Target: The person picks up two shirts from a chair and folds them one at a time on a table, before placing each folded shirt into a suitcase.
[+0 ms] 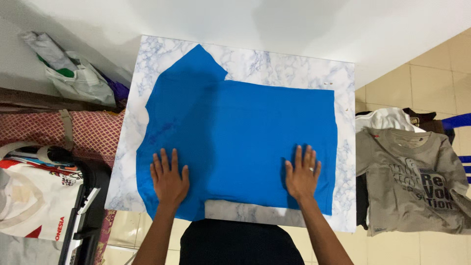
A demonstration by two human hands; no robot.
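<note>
A home room: tiled floor (431, 73), a small marble-patterned table (274, 64), heaped shirts (412, 181) and bags (73, 73) alongside.

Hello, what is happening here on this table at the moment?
A person presses both bare hands flat on a blue shirt spread over a small marble-patterned table. The left hand rests near the shirt's left side, the right hand, wearing a ring, near its right side. One sleeve sticks out at the far left corner. To the right lies a pile of clothes with a grey printed T-shirt on top. To the left are bags and a patterned cloth.
</note>
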